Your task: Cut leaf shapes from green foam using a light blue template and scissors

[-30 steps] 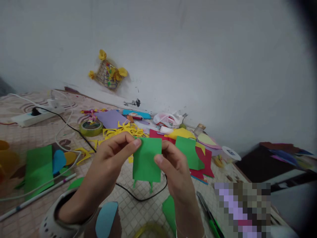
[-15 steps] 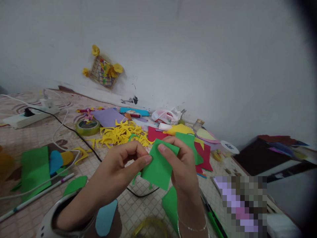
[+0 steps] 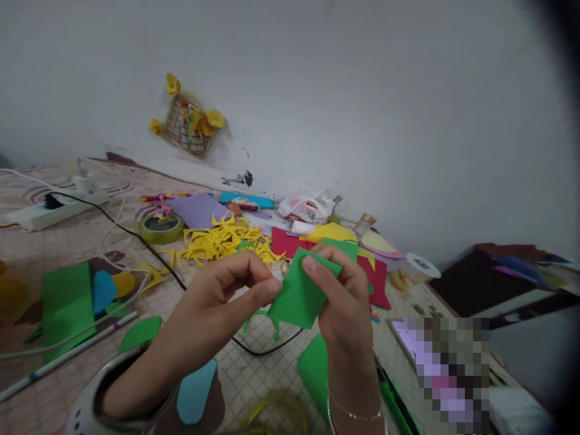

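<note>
Over the table (image 3: 238, 377), green paper (image 3: 296, 299) pinched by left hand (image 3: 217, 305), gripped by right hand (image 3: 343, 299)

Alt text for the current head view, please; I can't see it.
A right hand holds a green paper over a cluttered table, the left hand at its left edge. Beyond lie yellow scraps and a tape roll; a power strip sits far left, a cutter beside the right wrist.
</note>
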The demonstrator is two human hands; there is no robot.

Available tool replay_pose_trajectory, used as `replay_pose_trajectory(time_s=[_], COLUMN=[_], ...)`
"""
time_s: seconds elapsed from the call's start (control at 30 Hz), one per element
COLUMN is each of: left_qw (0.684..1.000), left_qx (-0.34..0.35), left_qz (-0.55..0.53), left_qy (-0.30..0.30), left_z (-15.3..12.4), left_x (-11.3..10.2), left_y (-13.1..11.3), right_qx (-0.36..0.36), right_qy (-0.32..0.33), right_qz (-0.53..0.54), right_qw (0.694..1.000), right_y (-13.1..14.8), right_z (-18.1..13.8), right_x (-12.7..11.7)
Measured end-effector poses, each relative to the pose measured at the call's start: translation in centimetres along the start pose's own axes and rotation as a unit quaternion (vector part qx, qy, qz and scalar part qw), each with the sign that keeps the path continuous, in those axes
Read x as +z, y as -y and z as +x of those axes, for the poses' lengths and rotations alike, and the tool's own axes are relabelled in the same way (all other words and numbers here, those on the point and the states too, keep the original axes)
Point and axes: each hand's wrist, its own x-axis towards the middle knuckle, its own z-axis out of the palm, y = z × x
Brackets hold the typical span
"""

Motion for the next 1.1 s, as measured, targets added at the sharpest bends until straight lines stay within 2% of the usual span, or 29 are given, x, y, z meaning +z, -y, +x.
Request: replay_pose_trajectory(time_s=[0.17,0.4,0.63,0.7,0.83,0.9,1.03,1.1], left_qw=[1.0,1.0,0.998,0.996,0.992,0.991,0.992,0.993], left_qx=[-0.004,0.002,0.021,0.032,0.034,0.033,0.026,0.018], left_qz=[-0.021,-0.015,0.061,0.087,0.12,0.129,0.113,0.095], left_qy=[0.0,-0.013,-0.011,-0.009,-0.017,-0.026,-0.055,-0.072], left_z=[-0.1,-0.3,-0.6,-0.5,-0.4,-0.5,-0.2,0.1], left_x=[-0.1,-0.1,0.0,-0.1,-0.4,-0.4,0.1,0.5], left_y=[-0.2,-0.8,-1.2,-1.3,-1.5,-1.6,-1.9,-2.1], right_qx=[0.023,-0.003,-0.035,-0.068,-0.124,-0.133,-0.093,-0.08], right_qy=[0.029,0.037,0.049,0.033,-0.054,-0.076,0.031,0.062], right_qz=[0.01,-0.007,-0.086,-0.11,-0.134,-0.161,-0.218,-0.219], right_qw=[0.999,0.999,0.994,0.991,0.982,0.975,0.971,0.971], right_y=[0.0,-0.1,-0.2,0.3,2.1,2.9,3.2,2.9], right_z=[-0.6,-0.9,-0.7,-0.9,-2.5,-3.5,-4.3,-3.9], right_x=[0.8,1.0,0.5,0.2,0.2,0.5,0.7,0.6])
